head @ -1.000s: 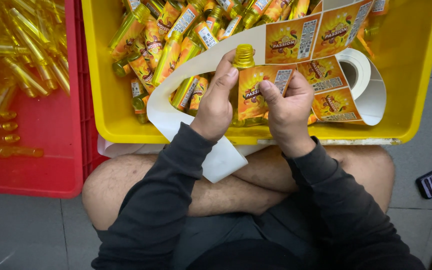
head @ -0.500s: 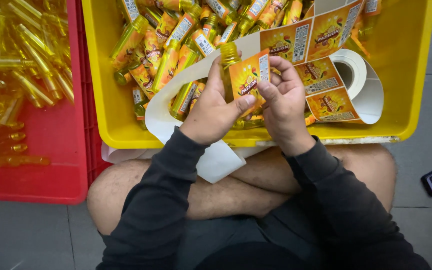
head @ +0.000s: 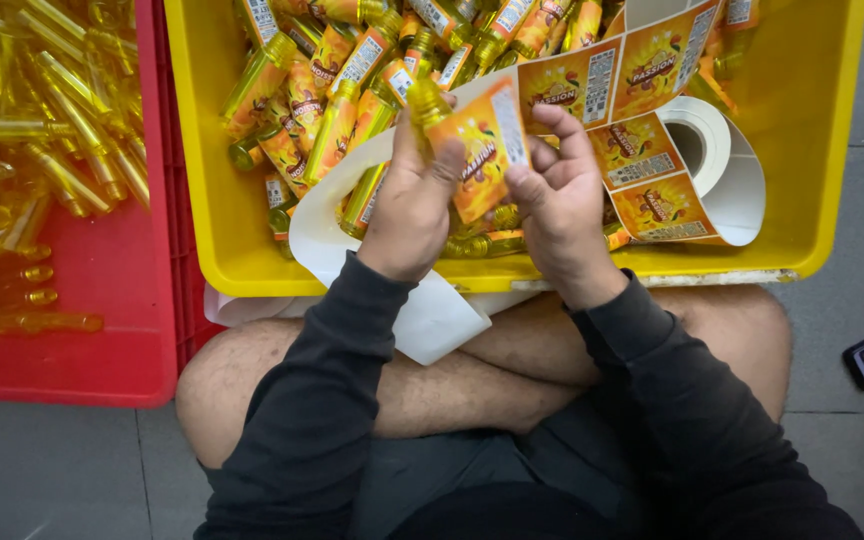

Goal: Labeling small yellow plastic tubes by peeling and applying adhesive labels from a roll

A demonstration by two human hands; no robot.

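One small yellow-capped glass bottle (head: 430, 108), pinched in left hand (head: 414, 205) over yellow plastic crate (head: 214, 190), orange label (head: 482, 150) half-wrapped by right hand (head: 559, 205) fingertips; labelled bottles heaped behind, unlabelled ones remaining in red crate (head: 102, 350).

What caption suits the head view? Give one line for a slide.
Left hand grips a small yellow bottle while right hand wraps an orange label around it, over a yellow crate.

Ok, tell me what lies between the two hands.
In the head view, an orange label on a small yellow bottle sits between left hand and right hand.
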